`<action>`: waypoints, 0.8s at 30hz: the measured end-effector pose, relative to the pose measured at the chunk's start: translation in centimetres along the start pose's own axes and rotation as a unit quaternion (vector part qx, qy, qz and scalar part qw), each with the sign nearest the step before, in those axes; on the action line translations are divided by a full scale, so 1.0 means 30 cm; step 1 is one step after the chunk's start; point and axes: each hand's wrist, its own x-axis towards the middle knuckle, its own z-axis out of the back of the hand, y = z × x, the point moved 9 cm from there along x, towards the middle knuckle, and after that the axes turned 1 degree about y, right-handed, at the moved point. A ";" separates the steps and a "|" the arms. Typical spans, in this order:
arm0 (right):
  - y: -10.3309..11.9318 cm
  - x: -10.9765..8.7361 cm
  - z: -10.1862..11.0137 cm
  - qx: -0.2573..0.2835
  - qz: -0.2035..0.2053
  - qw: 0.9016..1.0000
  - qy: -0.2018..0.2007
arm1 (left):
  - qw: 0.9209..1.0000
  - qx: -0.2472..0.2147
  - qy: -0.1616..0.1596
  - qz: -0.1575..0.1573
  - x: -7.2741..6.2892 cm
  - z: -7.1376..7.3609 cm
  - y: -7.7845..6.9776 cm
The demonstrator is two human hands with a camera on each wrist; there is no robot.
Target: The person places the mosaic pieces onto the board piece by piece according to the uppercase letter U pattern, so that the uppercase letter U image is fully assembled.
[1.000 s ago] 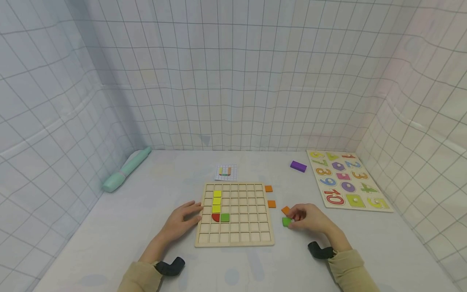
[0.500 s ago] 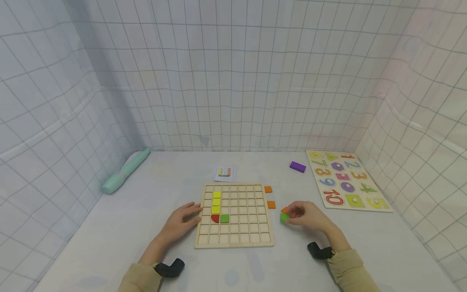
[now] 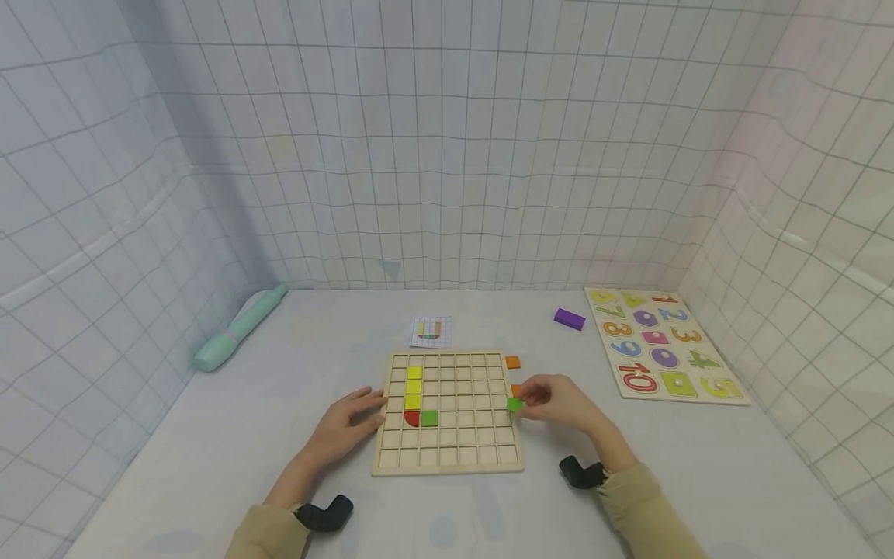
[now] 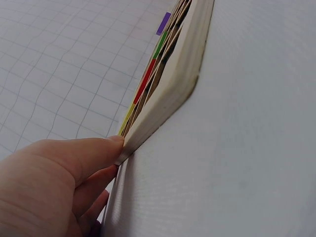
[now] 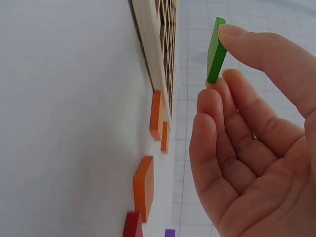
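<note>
My right hand (image 3: 555,400) pinches a green square tile (image 5: 216,52) between thumb and fingertips, raised above the table. In the head view this tile overlaps the right edge of a wooden grid board (image 3: 447,470). My left hand (image 3: 341,425) rests at the board's left edge, its thumb (image 4: 101,152) and fingertips touching the side. Set in the board are several yellow square tiles (image 3: 414,387) in a column, a red rounded tile (image 3: 412,419) below them, and another green tile (image 3: 429,418) beside the red one.
Orange tiles (image 5: 144,187) and a red piece (image 5: 132,225) lie right of the board. Behind it is a small pattern card (image 3: 431,331). A purple block (image 3: 570,319) and a number puzzle (image 3: 680,392) are at the right, a mint-green object (image 3: 233,334) at the far left.
My right hand has picked the green tile up off the table and carried it left to the board's right edge. The left hand has stayed in place.
</note>
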 end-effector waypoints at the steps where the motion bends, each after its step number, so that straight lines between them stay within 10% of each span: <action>1: 0.012 0.008 -0.010 0.001 0.002 1.000 0.003 | 1.000 0.000 0.000 -0.001 0.000 0.000 -0.001; 24: 0.188 0.153 -0.216 -0.027 0.040 0.996 0.076 | 1.000 -0.010 -0.001 -0.005 -0.004 0.002 -0.005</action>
